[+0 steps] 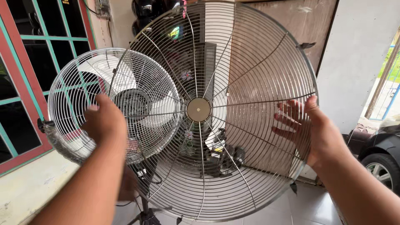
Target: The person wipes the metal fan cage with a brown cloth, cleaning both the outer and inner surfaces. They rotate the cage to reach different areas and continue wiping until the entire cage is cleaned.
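Guard held off the fan

Hands first, nearest the camera. Left hand [104,121] closes on the left rim of the front fan guard [250,83], fingers curled out of sight behind the wires. Right hand [306,127] clamps the right rim, thumb on the near face and fingers [285,116] visible through the mesh. Both grips are firm on the rim. The guard is a large round wire grille with a brass-coloured hub disc [198,109]; it is carried upright in the air, detached, resting on nothing.

Behind it, to the left, stands the pedestal fan [112,104] with its rear cage and pale blades exposed. Only the top of its stand [146,214] shows, at the lower edge of the view, above a tiled floor [308,208]. Farther back are a red-framed window [25,83], a wooden door panel [300,25] and, far right, a car wheel [381,171].

Judgement: the front guard is apart from the fan and in transit between the hands. Any next move calls for a level two-handed hold, rim clips kept clear of the blades.
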